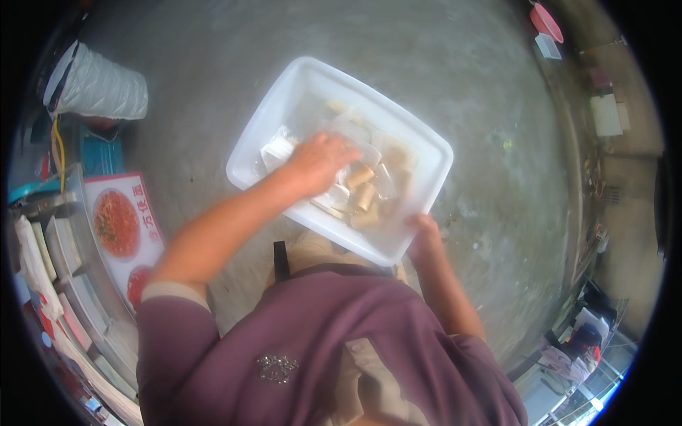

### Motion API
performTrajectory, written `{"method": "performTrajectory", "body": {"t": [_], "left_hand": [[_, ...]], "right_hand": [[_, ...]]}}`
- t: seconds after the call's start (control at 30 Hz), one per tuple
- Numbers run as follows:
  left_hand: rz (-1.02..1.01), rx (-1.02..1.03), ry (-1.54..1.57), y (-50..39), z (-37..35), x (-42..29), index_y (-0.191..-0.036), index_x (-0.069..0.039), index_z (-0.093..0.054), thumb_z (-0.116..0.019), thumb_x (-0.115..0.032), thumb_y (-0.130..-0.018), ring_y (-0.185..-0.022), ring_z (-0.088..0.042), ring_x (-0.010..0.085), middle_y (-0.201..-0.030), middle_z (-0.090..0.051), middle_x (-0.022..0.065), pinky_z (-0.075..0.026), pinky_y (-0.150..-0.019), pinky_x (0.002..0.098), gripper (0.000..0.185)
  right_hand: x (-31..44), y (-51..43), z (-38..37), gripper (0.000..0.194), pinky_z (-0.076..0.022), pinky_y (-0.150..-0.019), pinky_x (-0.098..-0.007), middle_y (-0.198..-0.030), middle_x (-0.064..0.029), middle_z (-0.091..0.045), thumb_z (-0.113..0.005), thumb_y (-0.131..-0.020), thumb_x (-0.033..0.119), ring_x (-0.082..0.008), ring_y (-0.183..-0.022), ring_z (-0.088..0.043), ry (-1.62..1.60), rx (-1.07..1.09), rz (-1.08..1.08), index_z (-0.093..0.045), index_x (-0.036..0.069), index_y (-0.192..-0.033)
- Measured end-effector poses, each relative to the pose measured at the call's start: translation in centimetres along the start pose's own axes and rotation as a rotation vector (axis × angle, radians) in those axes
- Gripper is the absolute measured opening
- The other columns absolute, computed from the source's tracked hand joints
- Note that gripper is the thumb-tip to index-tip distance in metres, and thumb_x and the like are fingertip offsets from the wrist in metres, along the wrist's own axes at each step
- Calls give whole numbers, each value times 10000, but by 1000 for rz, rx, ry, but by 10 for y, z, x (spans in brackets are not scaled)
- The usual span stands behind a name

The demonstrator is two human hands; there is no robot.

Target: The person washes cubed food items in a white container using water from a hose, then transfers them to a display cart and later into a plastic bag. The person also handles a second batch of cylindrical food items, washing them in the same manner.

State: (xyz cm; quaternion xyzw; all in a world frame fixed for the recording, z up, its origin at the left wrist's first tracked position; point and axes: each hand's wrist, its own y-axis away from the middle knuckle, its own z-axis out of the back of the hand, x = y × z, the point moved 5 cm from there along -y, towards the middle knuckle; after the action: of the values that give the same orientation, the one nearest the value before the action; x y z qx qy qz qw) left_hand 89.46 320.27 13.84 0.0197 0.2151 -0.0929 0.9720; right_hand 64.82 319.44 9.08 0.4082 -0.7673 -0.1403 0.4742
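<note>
A white plastic tub point(431, 139) is tilted in front of my body, above the floor. My right hand point(422, 229) grips its near right edge; the fingers beneath are partly hidden. My left hand point(326, 160) reaches inside, over clear plastic pieces and wrapped items, its fingertips on or just above a clear plastic piece point(367, 152). Whether it grasps anything is unclear. Several tan cylindrical pieces point(364, 197) lie right of that hand, near the tub's near side. A white packet point(278, 152) lies left of it.
Grey concrete floor point(495, 186) surrounds the tub. On the left stand a food counter with a noodle picture sign point(117, 223), metal trays point(88, 298) and a quilted silvery bag point(101, 85). A pink basin point(546, 22) and white container point(547, 46) are at the upper right.
</note>
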Motion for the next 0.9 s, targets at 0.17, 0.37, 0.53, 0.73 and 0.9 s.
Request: {"method": "performTrajectory", "body": {"t": [0.17, 0.37, 0.53, 0.73, 0.9], "left_hand": [[41, 340, -38, -43, 11, 39, -1195, -181, -576, -488, -76, -827, -1111, -471, 288, -1296, -468, 122, -346, -938, 390, 393], [180, 123, 16, -107, -1, 68, -1247, -161, -529, -541, -50, -792, -1201, -419, 298, -1321, -419, 170, -397, -899, 370, 468], [95, 435, -100, -189, -1, 78, -1176, -167, -571, -603, -56, -721, -1028, -495, 299, -1114, -545, 103, -442, -868, 426, 470], [72, 189, 48, -276, -4, 82, -1083, -154, -614, -604, -63, -727, -1055, -487, 309, -1110, -547, 90, -455, -856, 431, 368], [85, 241, -65, -361, 24, 140, -1226, -119, -514, -606, -85, -752, -1181, -422, 349, -1319, -440, 111, -428, -924, 416, 484]], "right_hand": [[28, -44, 0, 493, -501, -809, -360, -1062, -148, -588, -634, -791, 265, -237, -945, -592, -58, 190, 68, -503, -53, -1145], [84, -117, 6, 470, -499, -809, -366, -1015, -164, -600, -549, -722, 142, -254, -907, -600, -55, 160, 50, -508, -82, -1132], [139, -176, 28, 414, -499, -770, -353, -964, -135, -603, -536, -722, 118, -225, -863, -597, -29, 196, 61, -528, -64, -1093], [205, -234, 48, 339, -494, -698, -313, -880, -71, -599, -588, -786, 202, -161, -797, -586, 36, 204, 106, -547, -8, -1048], [260, -276, 52, 372, -506, -722, -336, -887, -79, -603, -603, -771, 206, -181, -816, -595, 3, 117, 104, -537, -13, -1063]]}}
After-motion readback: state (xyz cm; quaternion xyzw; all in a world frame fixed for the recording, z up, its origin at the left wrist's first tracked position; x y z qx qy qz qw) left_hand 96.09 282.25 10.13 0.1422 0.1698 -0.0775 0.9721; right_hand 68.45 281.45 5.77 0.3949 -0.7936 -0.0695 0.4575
